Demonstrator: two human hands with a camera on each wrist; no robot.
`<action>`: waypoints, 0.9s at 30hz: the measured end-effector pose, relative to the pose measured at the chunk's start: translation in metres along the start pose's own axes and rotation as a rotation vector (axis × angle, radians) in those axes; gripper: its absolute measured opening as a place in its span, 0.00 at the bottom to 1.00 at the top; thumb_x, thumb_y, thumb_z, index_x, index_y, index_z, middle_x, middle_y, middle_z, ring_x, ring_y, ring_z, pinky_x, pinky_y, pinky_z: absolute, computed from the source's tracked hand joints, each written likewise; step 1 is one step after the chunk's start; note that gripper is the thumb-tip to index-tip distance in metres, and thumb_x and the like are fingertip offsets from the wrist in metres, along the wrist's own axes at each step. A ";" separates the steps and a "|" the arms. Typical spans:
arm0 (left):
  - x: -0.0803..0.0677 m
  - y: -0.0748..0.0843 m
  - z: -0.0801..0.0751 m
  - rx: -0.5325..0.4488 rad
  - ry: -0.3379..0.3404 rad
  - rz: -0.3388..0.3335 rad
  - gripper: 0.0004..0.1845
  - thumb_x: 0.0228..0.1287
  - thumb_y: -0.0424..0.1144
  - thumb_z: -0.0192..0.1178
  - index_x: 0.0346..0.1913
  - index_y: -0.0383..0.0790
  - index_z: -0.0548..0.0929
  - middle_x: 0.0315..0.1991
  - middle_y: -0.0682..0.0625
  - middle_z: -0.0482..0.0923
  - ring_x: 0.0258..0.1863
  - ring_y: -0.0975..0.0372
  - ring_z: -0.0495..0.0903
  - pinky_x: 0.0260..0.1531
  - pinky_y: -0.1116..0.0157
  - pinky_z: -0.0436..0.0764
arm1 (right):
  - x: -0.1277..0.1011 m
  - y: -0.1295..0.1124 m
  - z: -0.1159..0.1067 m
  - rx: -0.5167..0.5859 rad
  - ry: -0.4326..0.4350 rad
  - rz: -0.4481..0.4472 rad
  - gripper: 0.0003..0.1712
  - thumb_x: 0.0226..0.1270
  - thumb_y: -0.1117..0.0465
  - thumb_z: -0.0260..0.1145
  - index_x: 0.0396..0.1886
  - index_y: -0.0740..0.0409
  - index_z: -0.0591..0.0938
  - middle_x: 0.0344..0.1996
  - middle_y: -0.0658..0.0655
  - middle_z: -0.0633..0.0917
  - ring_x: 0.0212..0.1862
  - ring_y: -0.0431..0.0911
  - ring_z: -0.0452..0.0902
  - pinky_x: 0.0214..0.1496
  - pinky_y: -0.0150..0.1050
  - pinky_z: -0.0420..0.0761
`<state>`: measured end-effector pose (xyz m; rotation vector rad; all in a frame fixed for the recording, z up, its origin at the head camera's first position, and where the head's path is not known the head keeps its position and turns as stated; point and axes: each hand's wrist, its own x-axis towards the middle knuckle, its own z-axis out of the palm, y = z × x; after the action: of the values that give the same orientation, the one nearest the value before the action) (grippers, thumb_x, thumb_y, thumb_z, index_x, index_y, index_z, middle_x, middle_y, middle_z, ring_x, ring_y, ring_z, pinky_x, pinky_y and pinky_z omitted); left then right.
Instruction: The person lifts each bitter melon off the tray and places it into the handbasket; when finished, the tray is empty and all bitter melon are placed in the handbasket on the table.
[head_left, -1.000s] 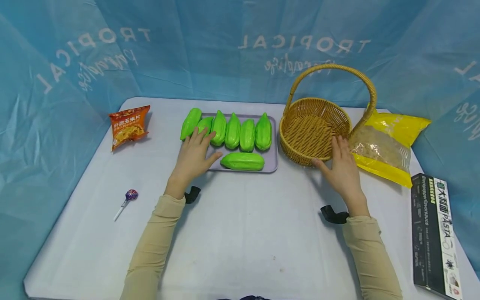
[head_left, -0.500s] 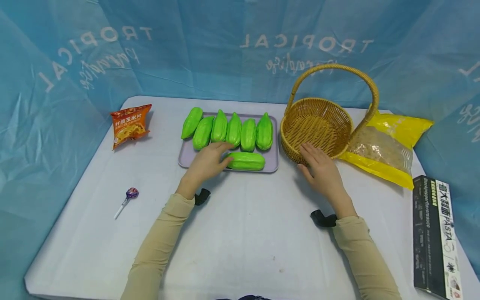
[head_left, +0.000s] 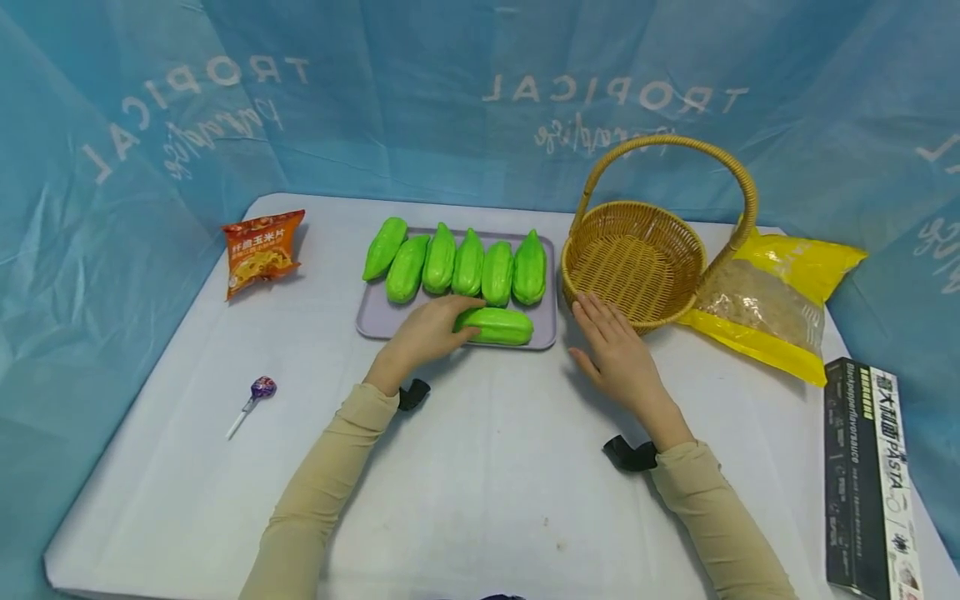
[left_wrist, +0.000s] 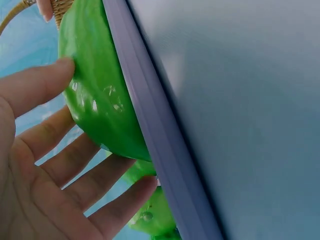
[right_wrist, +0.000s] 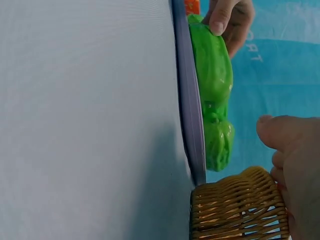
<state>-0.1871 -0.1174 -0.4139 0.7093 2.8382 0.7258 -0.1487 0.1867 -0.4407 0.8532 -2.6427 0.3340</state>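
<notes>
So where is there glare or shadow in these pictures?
Head view: a soft shadow beside the right hand on the white tabletop; left wrist: white glints on the ridged green fruit; right wrist: a broad, soft-edged shadow near the wicker basket.

An L sleeve (head_left: pixel 315 483) & an R sleeve (head_left: pixel 716 517) are worn, both long, plain & approx. khaki-tan, w/ creases. By the L cuff (head_left: pixel 372 402), a small, curved blk L wrist piece (head_left: pixel 414 395) is worn; by the R cuff (head_left: pixel 677 468), a sim. blk R wrist piece (head_left: pixel 628 455) is seen. L hand (head_left: pixel 429 335) & R hand (head_left: pixel 618 358) are left bare.
</notes>
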 end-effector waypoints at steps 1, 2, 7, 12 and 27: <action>0.001 0.000 0.000 -0.014 -0.009 0.006 0.27 0.66 0.45 0.62 0.67 0.41 0.73 0.64 0.43 0.75 0.64 0.51 0.73 0.64 0.54 0.73 | 0.000 0.000 0.000 0.003 0.007 0.001 0.39 0.65 0.57 0.66 0.72 0.67 0.63 0.71 0.66 0.65 0.73 0.59 0.59 0.74 0.54 0.59; 0.003 -0.001 0.001 -0.030 -0.016 0.012 0.28 0.66 0.45 0.63 0.66 0.41 0.73 0.64 0.43 0.75 0.64 0.51 0.73 0.65 0.54 0.72 | -0.001 0.000 0.000 0.005 0.013 0.001 0.39 0.65 0.58 0.66 0.71 0.67 0.64 0.71 0.66 0.65 0.73 0.59 0.60 0.74 0.54 0.60; 0.010 0.000 -0.001 -0.092 -0.021 0.035 0.27 0.64 0.44 0.65 0.64 0.39 0.76 0.62 0.42 0.75 0.64 0.50 0.73 0.65 0.54 0.71 | 0.000 0.000 0.002 0.015 0.034 0.002 0.37 0.66 0.59 0.66 0.71 0.67 0.65 0.71 0.65 0.66 0.72 0.58 0.61 0.72 0.55 0.62; 0.015 0.006 -0.009 -0.140 0.014 0.047 0.26 0.64 0.44 0.65 0.63 0.39 0.76 0.61 0.42 0.76 0.63 0.50 0.73 0.64 0.53 0.72 | 0.000 0.001 0.003 0.017 0.022 0.018 0.36 0.67 0.59 0.64 0.71 0.67 0.65 0.72 0.64 0.66 0.72 0.58 0.61 0.72 0.55 0.62; 0.063 0.044 -0.032 -0.215 0.099 0.085 0.25 0.66 0.46 0.63 0.64 0.43 0.75 0.62 0.47 0.75 0.59 0.55 0.75 0.61 0.58 0.73 | 0.001 0.002 0.005 0.007 0.050 0.018 0.29 0.69 0.65 0.61 0.68 0.69 0.68 0.70 0.64 0.68 0.72 0.57 0.63 0.71 0.55 0.65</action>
<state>-0.2324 -0.0672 -0.3654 0.7826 2.7704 1.0883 -0.1514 0.1864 -0.4448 0.8128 -2.6058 0.3641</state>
